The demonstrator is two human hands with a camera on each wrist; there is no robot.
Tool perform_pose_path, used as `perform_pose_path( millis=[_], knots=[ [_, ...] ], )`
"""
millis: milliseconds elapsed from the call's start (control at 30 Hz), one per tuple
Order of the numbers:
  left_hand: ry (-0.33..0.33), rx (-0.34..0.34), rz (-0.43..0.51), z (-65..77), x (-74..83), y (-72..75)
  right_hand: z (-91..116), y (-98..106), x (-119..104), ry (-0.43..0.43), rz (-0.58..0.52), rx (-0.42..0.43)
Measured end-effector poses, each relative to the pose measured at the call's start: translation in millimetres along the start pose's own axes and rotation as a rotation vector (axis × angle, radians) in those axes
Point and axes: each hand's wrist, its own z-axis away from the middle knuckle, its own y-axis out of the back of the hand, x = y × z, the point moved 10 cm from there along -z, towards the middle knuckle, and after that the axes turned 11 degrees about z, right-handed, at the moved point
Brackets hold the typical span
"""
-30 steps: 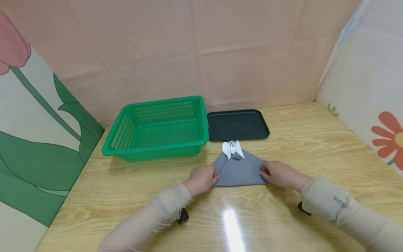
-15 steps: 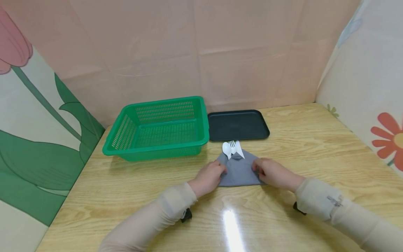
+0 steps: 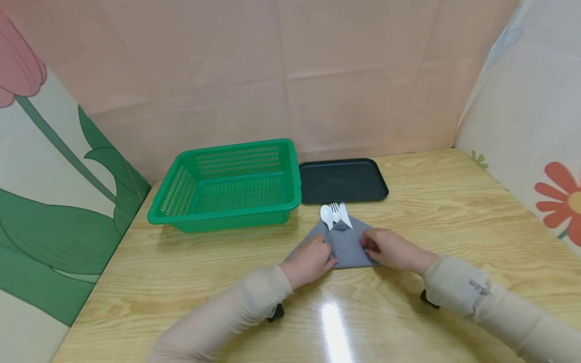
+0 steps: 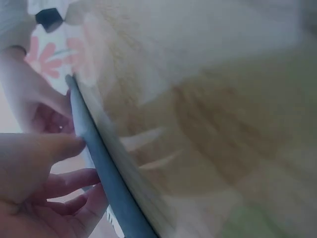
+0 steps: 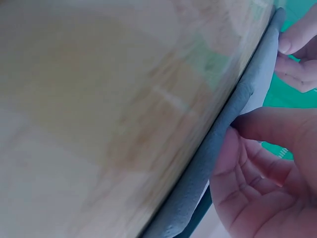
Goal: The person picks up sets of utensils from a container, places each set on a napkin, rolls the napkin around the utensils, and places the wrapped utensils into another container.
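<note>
A grey cloth napkin (image 3: 350,252), folded to a point at the top, lies on the table. From its top fold stick out a white spoon (image 3: 326,214), a white fork (image 3: 335,210) and a white knife (image 3: 345,216); their lower parts are hidden in the cloth. My left hand (image 3: 310,260) has its curled fingers on the napkin's left half, thumb towards the near edge. With thumb and forefinger my right hand (image 3: 394,249) pinches the cloth at the right side. Both wrist views show the fingertips at the napkin's near fold.
A green plastic basket (image 3: 227,216) stands at the back left. Touching its right side, or nearly so, is a black tray (image 3: 342,180), just beyond the cutlery heads. Wooden tabletop (image 3: 454,212) extends to the right, up to a printed wall covering.
My left hand has slid right over the napkin, and the cloth's left part now shows beside it. My right hand has shifted slightly left. The cutlery, basket and tray have stayed put.
</note>
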Motion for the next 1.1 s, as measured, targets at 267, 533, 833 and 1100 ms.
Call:
perform_pose_path(
  millis=[267, 533, 833, 1100],
  knots=[
    [0.031, -0.023, 0.051, -1.8, -0.4, -3.5, 0.4, -1.8, -2.9, 0.049, -0.010, -0.038],
    [0.066, -0.038, 0.069, -1.6, -3.8, -6.7, 4.6, -5.1, -7.0, 0.109, -0.032, -0.129],
    [0.085, -0.071, 0.061, -1.6, -4.8, -9.8, 5.6, -4.3, -9.8, 0.109, -0.056, -0.146],
    [0.049, -0.064, 0.027, -2.9, -2.7, -10.3, 4.2, -5.0, -4.6, 0.047, -0.097, -0.155]
  ],
)
